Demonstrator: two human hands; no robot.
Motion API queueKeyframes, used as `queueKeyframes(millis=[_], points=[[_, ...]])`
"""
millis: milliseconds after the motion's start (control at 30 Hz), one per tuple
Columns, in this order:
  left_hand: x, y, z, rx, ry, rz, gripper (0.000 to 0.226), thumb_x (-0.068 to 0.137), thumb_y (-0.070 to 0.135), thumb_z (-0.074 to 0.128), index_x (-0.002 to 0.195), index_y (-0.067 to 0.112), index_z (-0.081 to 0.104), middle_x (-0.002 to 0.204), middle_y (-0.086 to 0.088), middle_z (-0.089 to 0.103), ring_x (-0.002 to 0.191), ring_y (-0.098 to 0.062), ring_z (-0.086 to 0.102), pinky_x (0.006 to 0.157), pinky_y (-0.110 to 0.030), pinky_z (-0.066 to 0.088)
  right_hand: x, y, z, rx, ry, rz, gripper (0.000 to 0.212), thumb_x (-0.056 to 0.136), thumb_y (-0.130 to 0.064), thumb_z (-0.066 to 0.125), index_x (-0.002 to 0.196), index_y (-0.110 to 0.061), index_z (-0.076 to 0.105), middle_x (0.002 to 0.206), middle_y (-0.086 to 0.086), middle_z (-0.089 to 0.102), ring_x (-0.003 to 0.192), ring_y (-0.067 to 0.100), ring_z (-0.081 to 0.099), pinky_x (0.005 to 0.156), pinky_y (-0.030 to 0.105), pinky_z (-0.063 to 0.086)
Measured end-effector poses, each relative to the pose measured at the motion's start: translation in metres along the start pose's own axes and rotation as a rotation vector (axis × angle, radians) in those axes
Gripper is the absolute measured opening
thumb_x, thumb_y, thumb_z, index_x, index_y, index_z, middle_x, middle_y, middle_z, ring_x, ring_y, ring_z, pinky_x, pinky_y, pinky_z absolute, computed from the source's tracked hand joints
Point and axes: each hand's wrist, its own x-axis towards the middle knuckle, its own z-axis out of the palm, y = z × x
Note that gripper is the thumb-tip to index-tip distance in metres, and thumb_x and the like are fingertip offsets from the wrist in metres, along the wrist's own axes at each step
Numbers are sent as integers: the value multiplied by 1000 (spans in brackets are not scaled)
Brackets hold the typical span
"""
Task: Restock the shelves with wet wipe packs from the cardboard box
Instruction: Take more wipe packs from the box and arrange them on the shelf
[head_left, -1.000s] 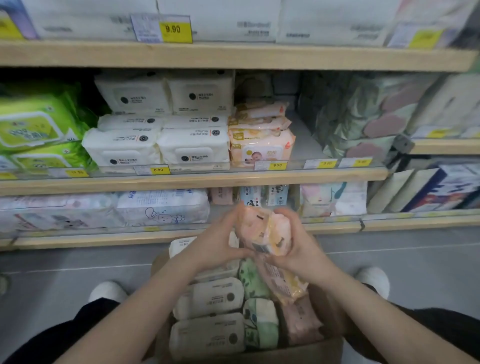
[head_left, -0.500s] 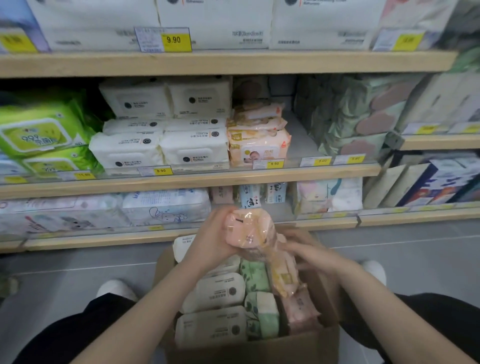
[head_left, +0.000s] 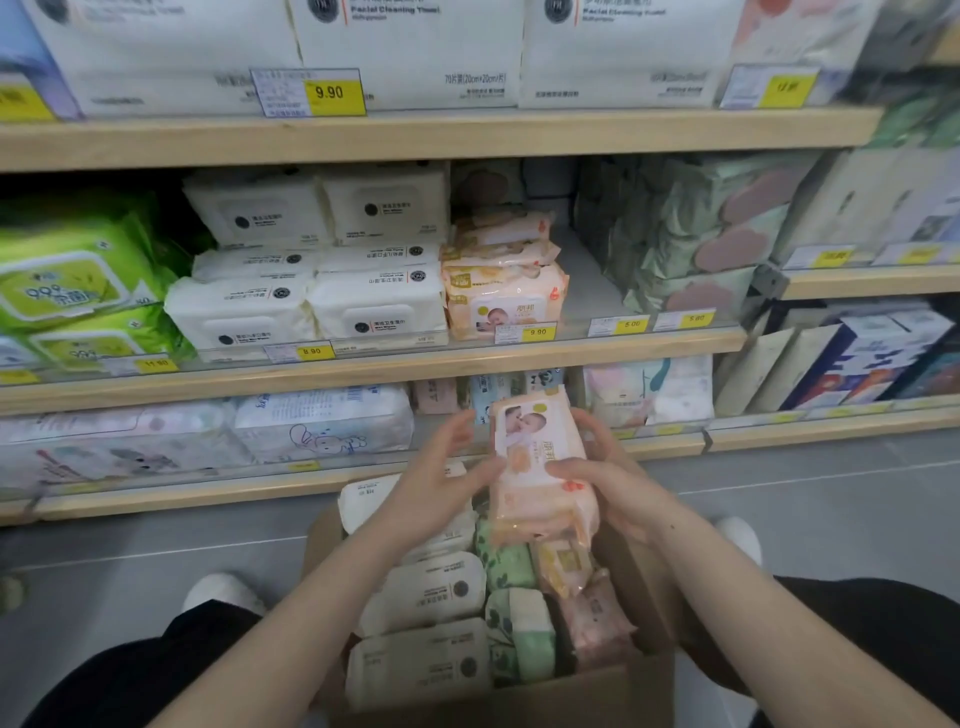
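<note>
Holding the peach pack (head_left: 540, 467) in the right hand (head_left: 618, 493), left hand (head_left: 441, 478) relaxed beside it, should slide it flat onto the matching stack (head_left: 504, 280).

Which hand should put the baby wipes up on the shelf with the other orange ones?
The right hand, probably. Its fingers already curl around the peach pack, while the left hand is open beside it. The matching stack sits on the middle shelf, straight above, so either arm seems able to reach it.

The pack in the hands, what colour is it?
Peach-orange pack, head view.
</note>
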Motion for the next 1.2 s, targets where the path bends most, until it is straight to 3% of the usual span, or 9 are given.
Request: queueKeyframes(millis=[100,167,333,433,533,733,900,1033,1200], points=[[3,-1,-4,-147,5,-206,86,73,62,62,144,35,22,138,2,46,119,-16,50,94,-42,50,-12,-15,7,-40,-145,-81,85,67,-1,74,136,-35,39,131,11,56,108,32,64,83,51,55],[2,4,-3,-372,-75,-276,82,71,55,67,141,36,28,122,0,61,102,-19,62,77,-41,56,-17,-24,14,-95,-224,-115,89,65,0,76,136,-37,38,135,6,53,113,31,61,86,53,53],[-2,2,-1,-520,-30,-171,75,69,36,70,136,31,39,109,-4,69,94,-22,69,76,-44,57,-18,-34,26,-118,-148,57,108,62,-15,84,145,-34,18,126,7,57,105,26,65,85,45,54],[-7,-1,7,-514,-42,-105,84,68,33,74,141,35,32,123,-4,62,100,-21,68,74,-38,56,-24,-31,25,-175,-217,120,78,72,-24,78,139,-17,39,117,10,67,106,28,66,92,45,53],[-6,1,16,-467,-75,-88,84,68,37,72,141,35,32,125,-2,61,98,-18,68,76,-35,56,-32,-24,19,-147,-163,66,55,71,-20,74,123,-22,55,110,9,71,101,27,68,88,44,54],[5,-28,44,-79,-125,-117,81,75,60,64,144,39,27,133,15,50,117,-3,52,98,-34,47,-42,-3,-30,-241,72,-11,72,62,-19,81,127,-28,49,107,-3,70,88,11,71,66,27,57],[-11,-117,88,494,-393,-98,60,90,36,57,139,47,24,151,7,28,136,-8,28,111,-26,25,-47,27,-95,-173,267,87,71,64,-18,85,124,-32,50,112,4,68,97,26,69,85,51,55],[-14,-167,110,777,-625,-41,65,94,38,50,145,40,11,156,9,-6,146,-18,-2,115,-28,0,-52,43,-123,-137,336,114,58,72,-13,79,121,-26,52,108,6,70,89,23,71,72,41,58],[2,-191,119,1013,-734,6,88,85,44,57,139,50,-12,150,10,-27,141,-16,-21,118,-42,11,-53,61,-145,-119,379,141,60,70,-15,81,122,-26,52,108,5,70,92,24,71,76,45,58]])
